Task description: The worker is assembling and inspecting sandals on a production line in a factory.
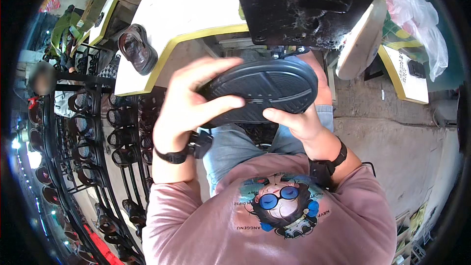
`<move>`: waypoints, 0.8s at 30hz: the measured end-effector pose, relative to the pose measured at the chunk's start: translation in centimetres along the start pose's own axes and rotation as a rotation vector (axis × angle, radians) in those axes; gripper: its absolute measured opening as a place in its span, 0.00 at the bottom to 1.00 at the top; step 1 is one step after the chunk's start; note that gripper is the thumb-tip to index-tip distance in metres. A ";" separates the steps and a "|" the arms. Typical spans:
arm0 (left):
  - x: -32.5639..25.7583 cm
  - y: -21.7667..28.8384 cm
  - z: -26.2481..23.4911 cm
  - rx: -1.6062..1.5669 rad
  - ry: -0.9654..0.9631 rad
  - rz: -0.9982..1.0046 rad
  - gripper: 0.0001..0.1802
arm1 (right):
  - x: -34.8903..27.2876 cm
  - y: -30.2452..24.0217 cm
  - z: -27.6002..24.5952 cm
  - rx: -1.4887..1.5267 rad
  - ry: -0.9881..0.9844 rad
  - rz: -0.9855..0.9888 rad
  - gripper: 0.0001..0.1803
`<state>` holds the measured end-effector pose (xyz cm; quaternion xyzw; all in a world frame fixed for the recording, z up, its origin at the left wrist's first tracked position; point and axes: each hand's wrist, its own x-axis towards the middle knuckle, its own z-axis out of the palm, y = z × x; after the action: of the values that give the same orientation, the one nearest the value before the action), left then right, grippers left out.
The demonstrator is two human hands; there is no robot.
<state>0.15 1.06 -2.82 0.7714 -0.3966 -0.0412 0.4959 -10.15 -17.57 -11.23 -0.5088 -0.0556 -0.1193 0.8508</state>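
Observation:
A black sandal [274, 86] is held sideways above my lap, its ribbed sole facing up at me. My left hand [184, 100] grips its left end, thumb across the sole and fingers over the far edge. On the near right edge rests the thumb of my right hand [306, 125]; that hand's other fingers are hidden behind the sole. Whatever straps the sandal has are out of sight underneath.
A brown sandal [137, 49] lies on the white, yellow-edged table [191, 5]. Directly ahead stands a dusty black machine [304, 10]. Tall racks of sandals [86, 132] fill the left side. A clear plastic bag [417, 14] hangs over the far right.

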 end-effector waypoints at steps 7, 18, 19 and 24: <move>-5.3 -3.0 6.6 -0.604 0.408 -0.128 0.27 | -1.2 -0.2 1.8 -0.042 0.383 -0.096 0.24; -1.6 -0.4 9.5 -0.989 -0.120 -0.379 0.42 | 2.6 -7.6 -2.3 -0.451 0.032 0.076 0.17; -1.0 -0.3 9.4 -1.027 -0.177 -0.426 0.40 | 3.5 -8.1 -2.5 -0.542 -0.004 0.077 0.18; -2.1 -2.3 12.9 -1.231 0.152 -0.273 0.32 | 3.9 -7.6 -0.3 -0.875 0.076 -0.156 0.25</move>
<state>-5.84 -6.61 -11.85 0.3892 -0.1621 -0.2696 0.8658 -8.35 -21.85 -4.05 -0.8105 -0.0071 -0.2140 0.5451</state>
